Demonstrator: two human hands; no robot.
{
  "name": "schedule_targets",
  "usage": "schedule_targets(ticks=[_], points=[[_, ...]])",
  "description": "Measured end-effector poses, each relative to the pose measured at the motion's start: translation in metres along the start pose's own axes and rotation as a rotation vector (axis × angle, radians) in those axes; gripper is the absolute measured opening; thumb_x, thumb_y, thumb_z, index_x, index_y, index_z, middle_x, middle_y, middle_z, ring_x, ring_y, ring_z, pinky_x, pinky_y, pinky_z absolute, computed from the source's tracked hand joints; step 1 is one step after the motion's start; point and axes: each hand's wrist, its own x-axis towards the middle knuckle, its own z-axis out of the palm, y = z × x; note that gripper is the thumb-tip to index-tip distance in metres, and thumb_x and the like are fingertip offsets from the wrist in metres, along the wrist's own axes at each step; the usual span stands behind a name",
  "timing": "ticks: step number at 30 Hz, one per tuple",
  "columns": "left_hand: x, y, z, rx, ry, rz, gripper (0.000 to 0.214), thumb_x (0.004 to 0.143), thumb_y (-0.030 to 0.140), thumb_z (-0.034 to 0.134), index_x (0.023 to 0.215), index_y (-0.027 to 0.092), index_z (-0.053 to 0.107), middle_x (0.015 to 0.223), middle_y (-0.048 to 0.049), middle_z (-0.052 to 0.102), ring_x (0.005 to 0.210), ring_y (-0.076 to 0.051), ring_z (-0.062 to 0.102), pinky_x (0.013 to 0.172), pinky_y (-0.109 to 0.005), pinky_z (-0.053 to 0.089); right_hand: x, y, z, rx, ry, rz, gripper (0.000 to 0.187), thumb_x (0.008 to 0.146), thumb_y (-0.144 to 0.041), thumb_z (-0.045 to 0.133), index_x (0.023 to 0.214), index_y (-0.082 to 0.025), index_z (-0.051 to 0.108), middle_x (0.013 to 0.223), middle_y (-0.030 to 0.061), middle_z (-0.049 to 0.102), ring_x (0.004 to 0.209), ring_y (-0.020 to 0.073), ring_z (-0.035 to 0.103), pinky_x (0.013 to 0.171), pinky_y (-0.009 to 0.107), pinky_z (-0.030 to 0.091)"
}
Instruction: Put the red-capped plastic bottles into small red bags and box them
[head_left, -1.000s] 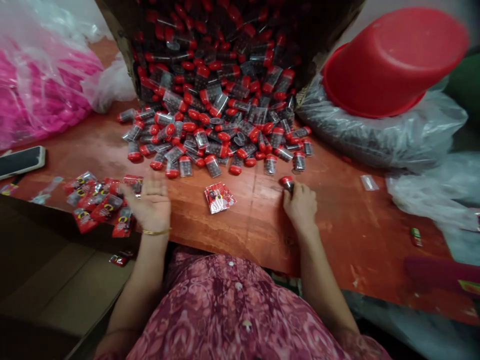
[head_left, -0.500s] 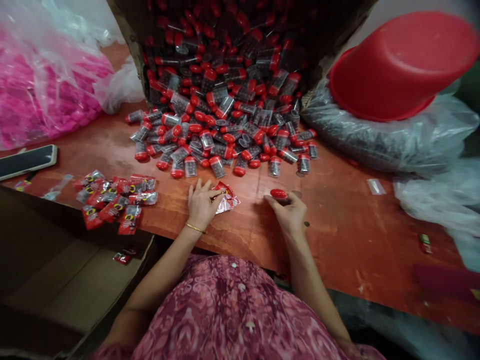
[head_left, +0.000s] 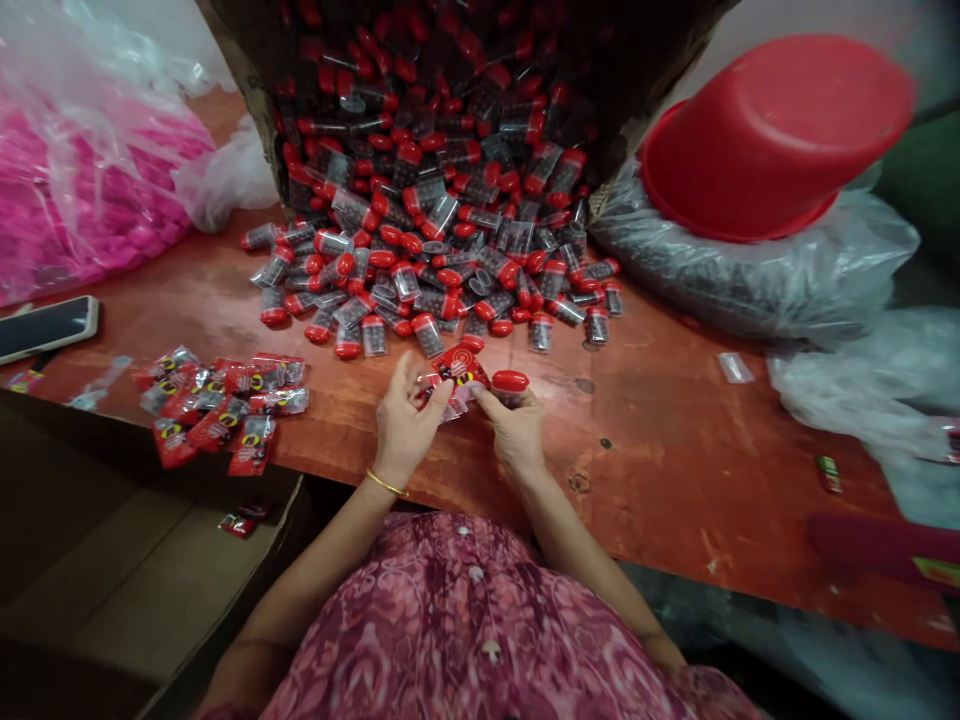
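Note:
My left hand (head_left: 401, 425) pinches a small red printed packet (head_left: 457, 372) just above the red-brown table (head_left: 660, 450). My right hand (head_left: 514, 430) grips a red-capped clear vial (head_left: 510, 385) and also touches the packet's right edge. The two hands meet at the table's near edge. Just beyond them lies a big pile of red-capped vials (head_left: 435, 270) spilling out of a tipped cardboard box (head_left: 450, 90). A heap of filled red packets (head_left: 217, 405) rests to the left of my left hand.
A phone (head_left: 45, 327) lies at the far left beside a clear bag of pink items (head_left: 82, 190). A red plastic basin (head_left: 772, 140) rests upturned on a clear bag of dark items (head_left: 750, 270). An open cardboard box (head_left: 127, 580) stands below the table's left edge.
Both hands came together: the left lifted the red packet off the table, and the right brought the red-capped vial leftward up to it.

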Motion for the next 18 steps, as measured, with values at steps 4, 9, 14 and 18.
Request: schedule_targets(ticks=[4, 9, 14, 18], points=[[0.003, 0.002, 0.002, -0.128, -0.184, -0.194, 0.040, 0.062, 0.046, 0.074, 0.082, 0.011, 0.070, 0.069, -0.0058, 0.069, 0.056, -0.012, 0.058, 0.051, -0.022, 0.045, -0.001, -0.008, -0.004, -0.015, -0.093, 0.098, 0.031, 0.049, -0.032, 0.080, 0.062, -0.018, 0.057, 0.053, -0.0047, 0.060, 0.046, 0.0102, 0.053, 0.050, 0.025, 0.049], [0.005, 0.007, 0.004, -0.192, -0.072, -0.133, 0.034, 0.057, 0.043, 0.078, 0.066, 0.012, 0.069, 0.061, -0.0007, 0.065, 0.054, -0.009, 0.053, 0.053, -0.021, 0.044, -0.004, -0.014, -0.013, -0.022, -0.250, 0.148, 0.035, 0.056, -0.041, 0.078, 0.072, -0.017, 0.057, 0.056, -0.0047, 0.061, 0.042, 0.0084, 0.053, 0.043, 0.021, 0.047], [0.008, 0.006, 0.005, -0.285, -0.060, -0.223, 0.040, 0.051, 0.046, 0.080, 0.066, 0.011, 0.068, 0.061, -0.0015, 0.065, 0.053, -0.009, 0.053, 0.052, -0.021, 0.043, -0.013, -0.015, -0.033, 0.031, -0.456, 0.218, 0.036, 0.072, -0.051, 0.064, 0.089, -0.021, 0.051, 0.066, -0.0043, 0.065, 0.042, 0.0093, 0.057, 0.040, 0.020, 0.047], [0.008, 0.004, 0.006, -0.304, -0.088, -0.263, 0.044, 0.049, 0.047, 0.081, 0.070, 0.010, 0.069, 0.064, -0.0031, 0.067, 0.054, -0.010, 0.055, 0.053, -0.022, 0.044, -0.020, -0.016, -0.039, -0.004, -0.445, 0.158, 0.032, 0.075, -0.046, 0.063, 0.089, -0.020, 0.051, 0.065, -0.0048, 0.064, 0.040, 0.0066, 0.054, 0.040, 0.017, 0.044]])
